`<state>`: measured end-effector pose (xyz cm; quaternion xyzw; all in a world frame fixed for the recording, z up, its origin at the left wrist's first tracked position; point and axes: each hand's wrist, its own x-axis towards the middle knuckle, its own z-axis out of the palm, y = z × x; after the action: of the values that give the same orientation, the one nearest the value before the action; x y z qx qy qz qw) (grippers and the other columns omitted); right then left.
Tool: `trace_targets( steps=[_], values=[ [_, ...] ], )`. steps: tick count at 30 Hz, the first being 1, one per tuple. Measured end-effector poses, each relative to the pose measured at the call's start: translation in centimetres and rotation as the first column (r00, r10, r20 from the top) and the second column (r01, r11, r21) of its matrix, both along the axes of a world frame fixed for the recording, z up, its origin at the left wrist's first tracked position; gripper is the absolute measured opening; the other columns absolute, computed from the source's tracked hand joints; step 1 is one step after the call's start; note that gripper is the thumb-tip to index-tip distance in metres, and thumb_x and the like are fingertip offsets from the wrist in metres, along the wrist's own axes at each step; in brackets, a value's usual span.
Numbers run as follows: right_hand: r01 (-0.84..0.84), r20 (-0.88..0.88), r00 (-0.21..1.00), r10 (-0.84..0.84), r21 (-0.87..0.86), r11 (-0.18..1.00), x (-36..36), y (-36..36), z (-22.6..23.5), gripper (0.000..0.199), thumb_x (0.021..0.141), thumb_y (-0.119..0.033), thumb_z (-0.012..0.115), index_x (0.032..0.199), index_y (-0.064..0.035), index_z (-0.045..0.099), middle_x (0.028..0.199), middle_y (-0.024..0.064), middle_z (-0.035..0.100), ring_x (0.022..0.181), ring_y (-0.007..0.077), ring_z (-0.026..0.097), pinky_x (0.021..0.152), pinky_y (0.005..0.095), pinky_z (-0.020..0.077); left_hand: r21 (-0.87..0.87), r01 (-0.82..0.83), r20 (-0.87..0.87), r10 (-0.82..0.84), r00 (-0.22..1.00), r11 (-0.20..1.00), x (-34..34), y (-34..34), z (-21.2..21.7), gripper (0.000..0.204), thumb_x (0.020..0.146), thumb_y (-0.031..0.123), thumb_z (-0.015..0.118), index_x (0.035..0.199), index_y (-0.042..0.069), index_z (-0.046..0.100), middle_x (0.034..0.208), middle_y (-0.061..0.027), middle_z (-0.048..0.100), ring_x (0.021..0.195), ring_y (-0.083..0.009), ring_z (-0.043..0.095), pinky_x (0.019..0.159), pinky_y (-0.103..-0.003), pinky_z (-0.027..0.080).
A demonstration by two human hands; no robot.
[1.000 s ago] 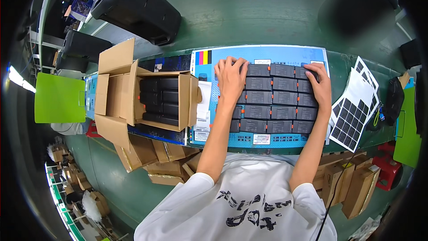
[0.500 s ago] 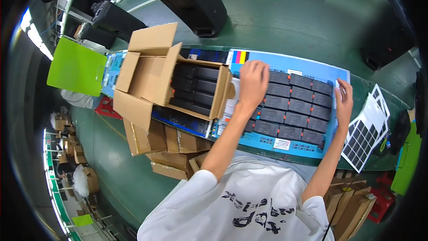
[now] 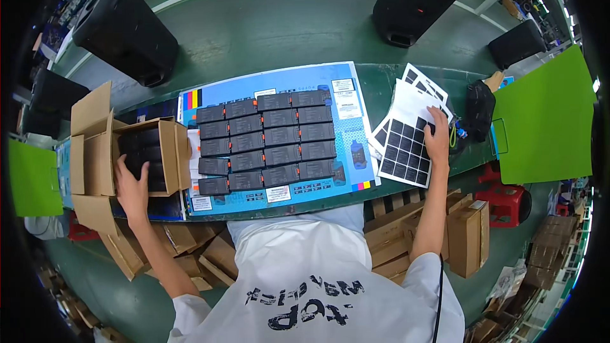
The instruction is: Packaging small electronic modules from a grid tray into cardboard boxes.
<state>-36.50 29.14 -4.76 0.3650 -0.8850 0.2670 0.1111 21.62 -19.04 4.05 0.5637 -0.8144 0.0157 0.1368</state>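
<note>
Left hand (image 3: pixel 130 187) fingers hidden inside open carton (image 3: pixel 166 152); carton contents dark, indistinct.

Both arms spread wide, left hand (image 3: pixel 131 189) reaching far left, right hand (image 3: pixel 437 138) flat, fingers extended.

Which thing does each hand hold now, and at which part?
Neither clearly grips anything. The left hand reaches into the cardboard box; the right hand rests flat on the sticker sheet.
</note>
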Motion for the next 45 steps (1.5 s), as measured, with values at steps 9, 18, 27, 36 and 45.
trace_targets(
  steps=[9, 18, 27, 36, 45],
  values=[
    [0.041, -0.174, 0.984, -0.043, -0.014, 0.999, 1.1, -0.2, -2.1, 0.037, 0.089, -0.007, 0.065, 0.126, -0.0045, 0.068, 0.131, 0.0172, 0.062, 0.122, 0.0370, 0.058, 0.105, 0.0456, 0.0471, -0.012, -0.149, -0.094, 0.147, 0.985, 0.989, 0.8, -3.1, -3.4, 0.069, 0.088, 0.030, 0.081, 0.143, 0.004, 0.049, 0.139, -0.0287, 0.056, 0.120, -0.0471, 0.059, 0.104, -0.053, 0.048],
    [0.016, -0.084, 0.996, -0.028, -0.145, 0.989, 1.1, -0.1, -2.3, 0.021, 0.094, -0.003, 0.068, 0.114, -0.0001, 0.066, 0.115, 0.0176, 0.061, 0.111, 0.0368, 0.058, 0.099, 0.0427, 0.0461, 0.367, 0.394, -0.926, 0.371, 0.069, 0.843, 1.0, 2.4, 1.6, 0.053, 0.106, 0.048, 0.055, 0.131, 0.001, 0.058, 0.119, -0.0146, 0.066, 0.109, -0.0267, 0.065, 0.096, -0.046, 0.053],
    [0.023, -0.039, 0.999, -0.032, -0.209, 0.978, 0.3, 0.2, -2.8, 0.015, 0.092, -0.003, 0.072, 0.105, 0.0005, 0.067, 0.104, 0.0140, 0.066, 0.099, 0.0328, 0.064, 0.090, 0.0386, 0.0496, 0.799, 0.567, -0.544, 0.641, 0.542, 0.199, -10.8, 16.3, 0.4, 0.068, 0.108, 0.064, 0.037, 0.083, 0.005, 0.059, 0.063, -0.0072, 0.059, 0.046, -0.0131, 0.051, 0.035, -0.026, 0.033],
    [0.018, -0.294, 0.955, -0.030, -0.043, 0.999, 1.6, -0.3, -2.1, 0.015, 0.095, -0.004, 0.071, 0.110, 0.0006, 0.070, 0.121, 0.0144, 0.068, 0.112, 0.0346, 0.064, 0.098, 0.0412, 0.0494, 0.637, 0.747, -0.694, 0.280, 0.663, -0.189, -15.3, 22.9, -5.0, 0.034, 0.109, 0.016, 0.056, 0.137, 0.008, 0.039, 0.111, -0.0163, 0.068, 0.077, -0.0154, 0.066, 0.062, -0.029, 0.049],
    [0.067, -0.188, 0.980, -0.072, -0.030, 0.997, 1.1, -0.2, -2.7, 0.022, 0.097, -0.013, 0.072, 0.113, 0.0028, 0.068, 0.121, 0.0172, 0.066, 0.113, 0.0358, 0.063, 0.100, 0.0423, 0.0493, 0.694, 0.719, -0.710, 0.132, 0.692, -0.037, -15.8, 22.6, -4.0, 0.040, 0.106, 0.021, 0.064, 0.143, 0.009, 0.059, 0.129, -0.0008, 0.064, 0.087, -0.0047, 0.060, 0.076, -0.024, 0.053]
  ],
)
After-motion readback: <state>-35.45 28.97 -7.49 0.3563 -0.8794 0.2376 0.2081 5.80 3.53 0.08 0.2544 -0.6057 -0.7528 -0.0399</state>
